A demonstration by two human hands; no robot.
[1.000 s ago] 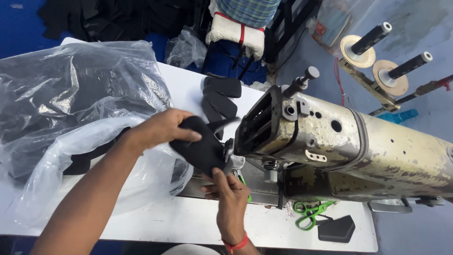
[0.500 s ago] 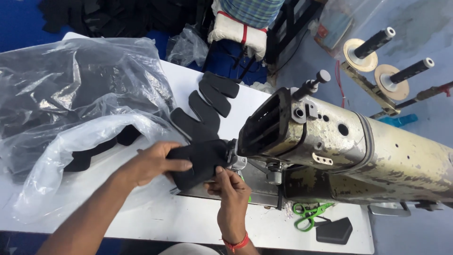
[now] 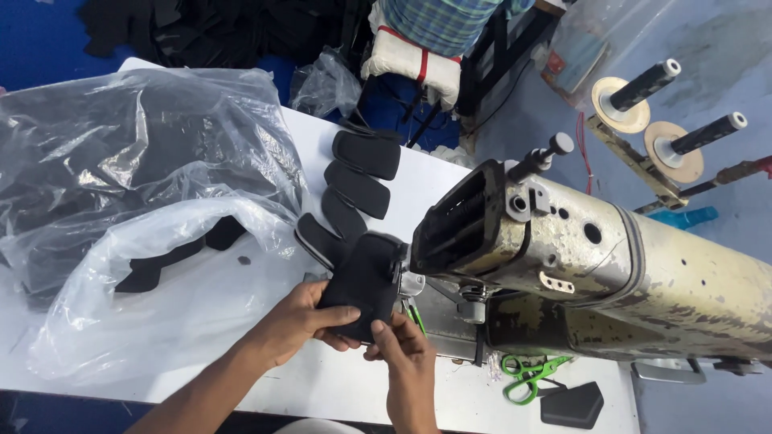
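Observation:
My left hand (image 3: 301, 321) grips the near left side of a black padded fabric piece (image 3: 363, 281) that lies flat at the head of a worn cream sewing machine (image 3: 595, 265). My right hand (image 3: 402, 350) pinches the same piece at its near edge, thumb on top. The far end of the piece sits under the machine's needle area. Behind it, a chain of stitched black padded pieces (image 3: 358, 181) trails away across the white table (image 3: 241, 305).
Clear plastic bags (image 3: 129, 201) holding black cut pieces cover the table's left side. Green-handled snips (image 3: 531, 374) and a small black piece (image 3: 572, 404) lie at the near right. Two thread spindles (image 3: 667, 104) stand at the far right. A padded stool (image 3: 406, 56) stands behind the table.
My left hand has slid the black piece down flat in front of the needle and now holds its left side. The right hand has shifted to pinch its near edge.

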